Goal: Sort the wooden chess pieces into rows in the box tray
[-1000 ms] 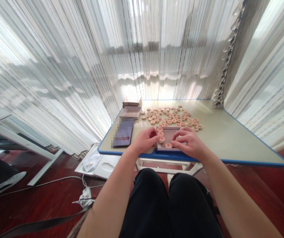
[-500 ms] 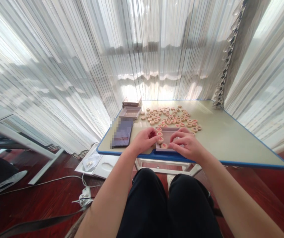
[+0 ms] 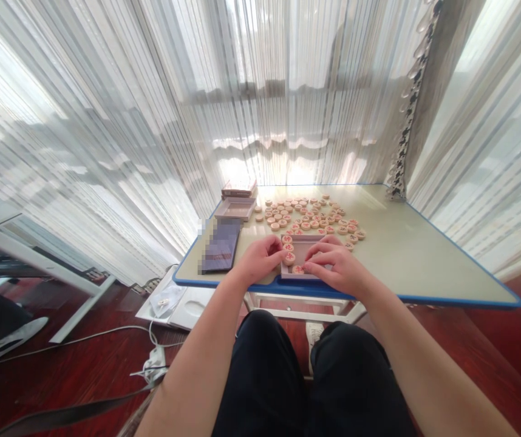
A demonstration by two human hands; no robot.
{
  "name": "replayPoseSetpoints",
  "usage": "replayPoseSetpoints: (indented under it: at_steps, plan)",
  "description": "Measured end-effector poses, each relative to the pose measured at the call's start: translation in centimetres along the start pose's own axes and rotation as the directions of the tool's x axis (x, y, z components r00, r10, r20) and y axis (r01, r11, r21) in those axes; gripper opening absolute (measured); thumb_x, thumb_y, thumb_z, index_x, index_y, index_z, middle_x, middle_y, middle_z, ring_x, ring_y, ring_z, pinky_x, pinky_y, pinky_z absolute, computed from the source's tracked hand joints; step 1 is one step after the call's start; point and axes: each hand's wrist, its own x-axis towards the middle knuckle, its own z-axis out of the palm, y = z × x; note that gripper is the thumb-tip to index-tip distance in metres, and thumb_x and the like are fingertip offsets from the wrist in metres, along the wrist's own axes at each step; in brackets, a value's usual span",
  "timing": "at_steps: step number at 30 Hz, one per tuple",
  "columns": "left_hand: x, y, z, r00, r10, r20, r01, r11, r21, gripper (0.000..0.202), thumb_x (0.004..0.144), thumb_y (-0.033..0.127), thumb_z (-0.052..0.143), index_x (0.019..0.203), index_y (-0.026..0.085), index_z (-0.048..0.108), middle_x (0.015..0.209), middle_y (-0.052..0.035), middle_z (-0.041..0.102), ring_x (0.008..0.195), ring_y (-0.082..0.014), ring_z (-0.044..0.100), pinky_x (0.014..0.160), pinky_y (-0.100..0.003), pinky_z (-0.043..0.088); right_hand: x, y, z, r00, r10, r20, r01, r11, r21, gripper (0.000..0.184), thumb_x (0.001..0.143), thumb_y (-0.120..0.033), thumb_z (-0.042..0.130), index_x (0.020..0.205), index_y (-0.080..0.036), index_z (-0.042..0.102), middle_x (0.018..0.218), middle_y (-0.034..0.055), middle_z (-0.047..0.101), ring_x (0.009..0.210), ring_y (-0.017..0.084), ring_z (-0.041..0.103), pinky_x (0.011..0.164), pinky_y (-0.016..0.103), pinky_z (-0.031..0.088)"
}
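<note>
A shallow grey box tray (image 3: pixel 281 274) lies at the table's front edge. Several round wooden Chinese chess pieces with red characters, one of them a Chinese chess piece (image 3: pixel 288 247), line its left side. My left hand (image 3: pixel 260 260) is closed at the tray's left wall, thumb and forefinger against these pieces; whether it grips the wall or a piece is hidden. From the right, my right hand (image 3: pixel 333 262) reaches over the tray, its thumb and fingertips closed at the right edge of the lowest chess piece (image 3: pixel 297 269) in the front left corner.
Many more chess pieces (image 3: pixel 306 225) are scattered over the pale table (image 3: pixel 424 255) behind the tray. A dark tablet (image 3: pixel 220 246) lies at left, with a second tray (image 3: pixel 235 209) and another box (image 3: pixel 238 187) behind it. Sheer curtains (image 3: pixel 260 109) hang beyond.
My right hand has shifted slightly left and its fingertips now meet the lowest piece, which has turned a little. My left hand stays at the tray's side. The view has moved slightly.
</note>
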Motion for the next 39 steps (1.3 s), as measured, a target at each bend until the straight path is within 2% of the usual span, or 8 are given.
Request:
replayPoseSetpoints:
  at_steps: [7, 20, 27, 33, 39]
  plan:
    - [0.0, 0.1, 0.0, 1.0, 0.022, 0.001, -0.022, 1.0, 0.021, 0.017, 0.077, 0.033, 0.057, 0.073, 0.017, 0.051, 0.062, 0.0039, 0.052, 0.057, -0.0088, 0.048, 0.054, -0.02, 0.038, 0.0, 0.1, 0.0, 1.0, -0.004, 0.026, 0.004, 1.0, 0.007, 0.026, 0.085, -0.035, 0.053, 0.075, -0.025, 0.074, 0.086, 0.0048, 0.068, 0.089, 0.021, 0.051, 0.086, 0.038, 0.039]
    - [0.1, 0.1, 0.1, 1.0, 0.026, 0.009, -0.026, 0.999, 0.029, 0.016, 0.077, 0.031, 0.056, 0.073, 0.017, 0.051, 0.064, 0.0036, 0.051, 0.058, -0.009, 0.047, 0.054, -0.02, 0.037, 0.2, -0.3, -0.3, 0.993, -0.027, 0.113, 0.028, 1.0, -0.008, 0.025, 0.086, -0.035, 0.05, 0.092, -0.026, 0.073, 0.094, 0.0052, 0.066, 0.089, 0.02, 0.049, 0.086, 0.039, 0.036]
    - [0.0, 0.0, 0.1, 1.0, 0.025, 0.003, -0.025, 0.999, 0.038, 0.017, 0.077, 0.032, 0.056, 0.073, 0.017, 0.051, 0.062, 0.0037, 0.05, 0.057, -0.009, 0.046, 0.053, -0.02, 0.036, 0.0, -0.9, -0.4, 0.995, -0.072, 0.075, 0.076, 0.996, -0.043, 0.024, 0.085, -0.032, 0.052, 0.079, -0.023, 0.073, 0.087, 0.0055, 0.065, 0.087, 0.02, 0.048, 0.085, 0.037, 0.037]
    - [0.0, 0.0, 0.0, 0.999, 0.032, 0.005, -0.032, 0.998, 0.056, 0.017, 0.078, 0.032, 0.055, 0.074, 0.017, 0.051, 0.063, 0.0037, 0.051, 0.058, -0.009, 0.047, 0.054, -0.021, 0.037, 0.2, -1.0, -0.3, 0.986, -0.118, 0.115, 0.123, 0.991, -0.044, 0.024, 0.086, -0.032, 0.05, 0.091, -0.027, 0.073, 0.088, 0.0047, 0.065, 0.084, 0.019, 0.047, 0.082, 0.036, 0.038]
    - [0.0, 0.1, 0.0, 0.999, 0.036, -0.003, -0.035, 0.997, 0.066, 0.016, 0.077, 0.032, 0.056, 0.073, 0.017, 0.051, 0.063, 0.0038, 0.051, 0.058, -0.0089, 0.047, 0.054, -0.021, 0.037, 0.3, -1.0, -0.3, 0.985, -0.108, 0.132, 0.116, 0.992, -0.054, 0.025, 0.087, -0.033, 0.049, 0.092, -0.028, 0.073, 0.09, 0.0047, 0.065, 0.086, 0.019, 0.048, 0.083, 0.036, 0.038]
